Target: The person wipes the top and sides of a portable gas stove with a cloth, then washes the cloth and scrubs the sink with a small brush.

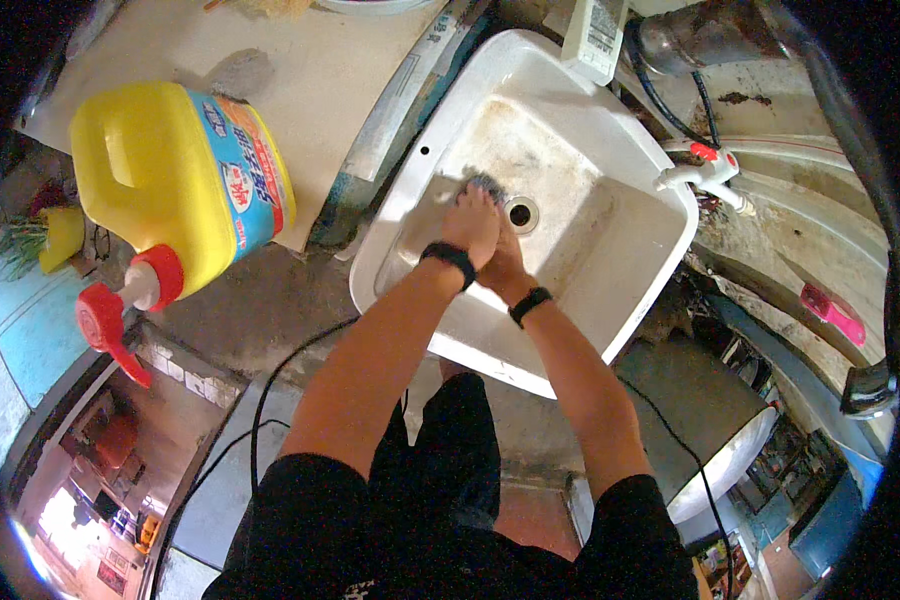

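Observation:
Both hands are together inside a white sink point(637, 296), left of its round drain point(520, 215). My left hand point(471, 223) lies over my right hand, its fingers bent onto a small dark grey thing point(486, 183), too blurred to name. My right hand point(504, 259) presses close against the left from the side, near the drain. Its fingers are mostly hidden, so its hold on the grey thing is unclear. Brownish stains mark the sink's bottom. A black band circles each wrist.
A large yellow detergent bottle point(139, 172) with a red pump stands on the counter point(330, 82) at left. A white tap point(697, 174) with a red handle reaches over the sink's right rim. A pink brush point(832, 313) lies far right. A black cable point(259, 420) hangs at left.

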The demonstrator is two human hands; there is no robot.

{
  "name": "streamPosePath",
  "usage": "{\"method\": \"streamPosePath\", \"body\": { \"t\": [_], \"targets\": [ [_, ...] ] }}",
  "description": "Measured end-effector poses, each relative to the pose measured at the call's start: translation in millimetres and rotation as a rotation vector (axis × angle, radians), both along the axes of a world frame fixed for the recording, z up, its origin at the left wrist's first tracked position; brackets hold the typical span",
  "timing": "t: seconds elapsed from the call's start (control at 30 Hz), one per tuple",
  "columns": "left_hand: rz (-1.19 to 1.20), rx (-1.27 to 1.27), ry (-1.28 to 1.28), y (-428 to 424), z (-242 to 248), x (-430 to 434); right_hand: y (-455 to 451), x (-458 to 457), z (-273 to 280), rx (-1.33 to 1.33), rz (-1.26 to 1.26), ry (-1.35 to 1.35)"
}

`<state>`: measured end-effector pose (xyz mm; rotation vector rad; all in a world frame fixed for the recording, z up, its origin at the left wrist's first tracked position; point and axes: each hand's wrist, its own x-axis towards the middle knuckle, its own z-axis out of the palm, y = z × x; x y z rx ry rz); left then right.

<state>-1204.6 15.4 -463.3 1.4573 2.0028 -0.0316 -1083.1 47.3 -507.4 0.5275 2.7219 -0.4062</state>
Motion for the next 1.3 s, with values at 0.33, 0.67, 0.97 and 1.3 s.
{"method": "streamPosePath", "body": {
  "t": [0.33,0.67,0.97,1.3],
  "targets": [
    [0.078,0.311,-0.009,100,-69,-43,125,-62,-21,0.083,-0.084,0.208],
    [0.434,0.258,-0.027,119,-35,-27,141,-61,-13,0.083,0.039,0.192],
    [0.163,0.371,0.237,123,-22,14,142,-31,-21,0.131,0.001,0.266],
    [0.114,0.255,-0.091,141,-33,1,146,6,-6,0.191,-0.112,0.168]
  ]
}}
